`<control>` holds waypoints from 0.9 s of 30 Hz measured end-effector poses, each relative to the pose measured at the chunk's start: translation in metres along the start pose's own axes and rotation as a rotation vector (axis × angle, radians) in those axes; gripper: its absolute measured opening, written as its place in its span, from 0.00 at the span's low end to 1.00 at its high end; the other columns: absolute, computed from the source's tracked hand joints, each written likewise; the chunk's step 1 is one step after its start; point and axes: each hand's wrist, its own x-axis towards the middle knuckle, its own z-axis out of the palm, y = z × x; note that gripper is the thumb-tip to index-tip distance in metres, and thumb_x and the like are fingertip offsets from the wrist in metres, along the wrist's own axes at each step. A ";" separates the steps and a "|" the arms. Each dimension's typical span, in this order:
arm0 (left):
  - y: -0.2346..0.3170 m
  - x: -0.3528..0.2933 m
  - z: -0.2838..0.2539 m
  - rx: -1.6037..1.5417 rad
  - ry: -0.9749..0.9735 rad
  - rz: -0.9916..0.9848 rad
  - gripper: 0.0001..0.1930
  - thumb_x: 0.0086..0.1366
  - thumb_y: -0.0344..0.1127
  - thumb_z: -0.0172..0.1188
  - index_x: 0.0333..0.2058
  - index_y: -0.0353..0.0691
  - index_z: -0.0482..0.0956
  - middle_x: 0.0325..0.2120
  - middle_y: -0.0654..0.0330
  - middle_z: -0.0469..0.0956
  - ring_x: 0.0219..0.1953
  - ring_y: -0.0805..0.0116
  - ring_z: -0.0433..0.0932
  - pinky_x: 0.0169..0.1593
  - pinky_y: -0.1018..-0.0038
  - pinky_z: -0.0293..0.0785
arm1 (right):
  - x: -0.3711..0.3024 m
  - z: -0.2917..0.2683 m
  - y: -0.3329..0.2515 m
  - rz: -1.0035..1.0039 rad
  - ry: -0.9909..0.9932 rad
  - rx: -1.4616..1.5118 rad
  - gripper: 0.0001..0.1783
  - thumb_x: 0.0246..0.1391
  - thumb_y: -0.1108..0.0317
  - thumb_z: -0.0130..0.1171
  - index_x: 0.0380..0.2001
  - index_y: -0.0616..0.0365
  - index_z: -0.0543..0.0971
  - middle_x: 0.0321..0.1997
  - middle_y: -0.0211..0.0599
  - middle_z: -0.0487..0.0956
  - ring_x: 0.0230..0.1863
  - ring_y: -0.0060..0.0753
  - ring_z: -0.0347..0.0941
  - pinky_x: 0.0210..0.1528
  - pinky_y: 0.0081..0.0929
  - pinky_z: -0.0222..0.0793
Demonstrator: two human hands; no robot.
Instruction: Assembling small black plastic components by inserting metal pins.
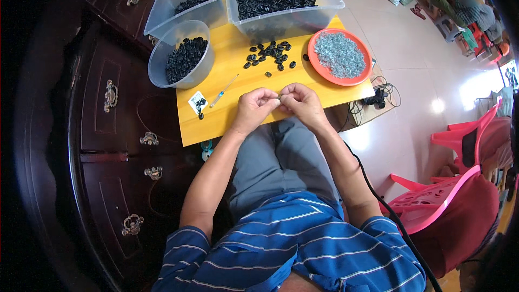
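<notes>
Pinching near the frame's centre, the left hand (253, 107) and right hand (305, 104) grip a tiny, mostly hidden piece (279, 97) between fingertips; a loosened pinch could drop it. Left to right: two clear bins (303, 25), one round tub (157, 70), one white card (193, 99), one thin tool (218, 98), loose black ovals (280, 67) too overlapped to count, one red plate (346, 81).
</notes>
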 end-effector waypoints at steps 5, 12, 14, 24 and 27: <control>0.011 0.027 0.001 0.067 0.094 0.175 0.13 0.61 0.28 0.64 0.45 0.34 0.81 0.30 0.63 0.82 0.27 0.81 0.77 0.34 0.79 0.75 | 0.000 -0.006 0.000 -0.024 0.039 0.236 0.08 0.63 0.69 0.59 0.43 0.60 0.76 0.35 0.31 0.82 0.33 0.18 0.78 0.35 0.17 0.74; 0.013 0.070 0.014 0.767 0.120 0.445 0.14 0.59 0.28 0.62 0.46 0.39 0.82 0.28 0.59 0.79 0.30 0.64 0.80 0.37 0.69 0.77 | 0.005 -0.011 0.004 -0.027 0.084 0.308 0.09 0.63 0.71 0.57 0.45 0.61 0.75 0.36 0.34 0.83 0.33 0.20 0.77 0.36 0.18 0.74; 0.011 0.075 0.018 0.796 0.121 0.386 0.15 0.58 0.30 0.62 0.46 0.41 0.83 0.31 0.54 0.80 0.34 0.54 0.80 0.40 0.62 0.77 | 0.005 -0.010 0.004 -0.001 0.076 0.335 0.08 0.63 0.71 0.56 0.44 0.60 0.75 0.36 0.35 0.83 0.33 0.20 0.77 0.36 0.18 0.74; 0.015 0.090 0.017 0.978 0.139 0.455 0.05 0.62 0.34 0.61 0.37 0.43 0.81 0.36 0.55 0.79 0.38 0.50 0.80 0.41 0.57 0.77 | 0.007 -0.010 0.002 -0.008 0.066 0.317 0.06 0.63 0.72 0.56 0.42 0.58 0.75 0.36 0.34 0.82 0.33 0.20 0.77 0.37 0.19 0.74; 0.021 0.085 0.009 0.847 0.218 0.473 0.05 0.62 0.33 0.60 0.36 0.42 0.80 0.34 0.54 0.79 0.36 0.50 0.80 0.40 0.58 0.77 | 0.006 -0.006 0.000 0.004 0.075 0.336 0.06 0.64 0.72 0.56 0.42 0.59 0.75 0.36 0.34 0.82 0.33 0.20 0.77 0.37 0.19 0.74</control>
